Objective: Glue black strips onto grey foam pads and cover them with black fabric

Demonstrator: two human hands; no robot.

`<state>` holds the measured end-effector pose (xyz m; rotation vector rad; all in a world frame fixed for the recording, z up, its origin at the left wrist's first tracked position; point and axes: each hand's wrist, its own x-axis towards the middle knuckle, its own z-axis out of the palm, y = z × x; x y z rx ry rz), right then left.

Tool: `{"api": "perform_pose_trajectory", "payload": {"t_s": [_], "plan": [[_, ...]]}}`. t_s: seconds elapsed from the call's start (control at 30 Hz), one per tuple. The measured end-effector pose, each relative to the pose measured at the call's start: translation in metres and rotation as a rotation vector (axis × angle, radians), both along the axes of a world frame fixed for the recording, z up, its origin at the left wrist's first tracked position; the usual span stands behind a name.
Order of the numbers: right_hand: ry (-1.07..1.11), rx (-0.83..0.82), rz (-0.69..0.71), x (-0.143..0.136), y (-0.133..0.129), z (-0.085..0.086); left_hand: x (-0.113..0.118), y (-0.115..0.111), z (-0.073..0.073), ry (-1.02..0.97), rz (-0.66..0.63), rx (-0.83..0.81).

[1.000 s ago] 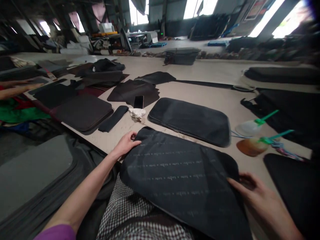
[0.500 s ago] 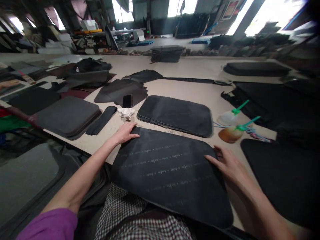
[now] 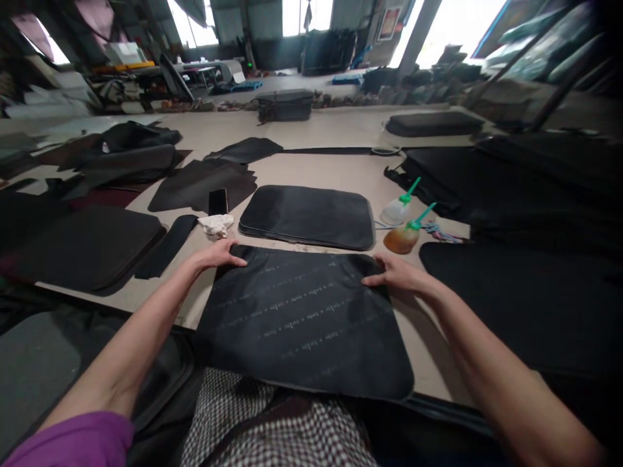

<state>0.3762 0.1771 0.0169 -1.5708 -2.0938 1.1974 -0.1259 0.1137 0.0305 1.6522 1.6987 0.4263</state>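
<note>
A dark sheet with rounded corners and rows of pale print (image 3: 302, 318) lies at the table's front edge and overhangs it towards my checked clothing. My left hand (image 3: 221, 253) grips its far left corner, thumb on top and fingers at the edge. At the far right corner my right hand (image 3: 389, 271) pinches the same sheet, thumb on top. Just beyond it sits a low stack of plain dark rounded pieces (image 3: 306, 215), touched by neither hand.
Two squeeze bottles with green nozzles, one clear (image 3: 395, 211) and one amber (image 3: 402, 240), stand right of the stack. A white cloth (image 3: 217, 225) and phone (image 3: 218, 202) lie left. Dark piles (image 3: 92, 246) flank both sides.
My right hand has closed on the sheet's far right corner, where its fingers were apart before. The view has turned right, and the sheet's near edge sits higher in view.
</note>
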Motion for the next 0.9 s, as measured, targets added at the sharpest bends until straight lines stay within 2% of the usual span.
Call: {"api": "perform_pose_trajectory", "payload": {"t_s": [0.07, 0.17, 0.27, 0.37, 0.5, 0.57, 0.63, 0.7, 0.77, 0.9], "plan": [[0.197, -0.058, -0.024, -0.002, -0.009, 0.000, -0.001, -0.011, 0.001, -0.170, 0.104, -0.023], [0.485, -0.168, -0.175, -0.004, -0.028, -0.006, -0.002, -0.031, 0.002, -0.430, 0.295, -0.067], [0.688, -0.261, -0.301, -0.002, -0.049, -0.013, -0.002, -0.057, 0.002, -0.506, 0.377, -0.084], [0.787, -0.313, -0.313, 0.004, -0.072, -0.013, 0.003, -0.091, -0.002, -0.575, 0.424, -0.123], [0.819, -0.434, -0.264, 0.011, -0.108, -0.006, 0.011, -0.134, -0.015, -0.640, 0.544, -0.174], [0.816, -0.452, -0.247, 0.011, -0.123, -0.004, 0.018, -0.148, -0.021, -0.634, 0.642, -0.176], [0.801, -0.397, -0.254, 0.007, -0.132, -0.004, 0.026, -0.155, -0.024, -0.654, 0.687, -0.199], [0.766, -0.291, -0.277, 0.001, -0.136, -0.004, 0.034, -0.156, -0.020, -0.675, 0.670, -0.201], [0.740, -0.176, -0.296, -0.004, -0.137, 0.001, 0.041, -0.154, -0.009, -0.673, 0.640, -0.119], [0.738, 0.021, -0.278, -0.007, -0.141, 0.031, 0.052, -0.153, 0.029, -0.626, 0.600, 0.165]]}}
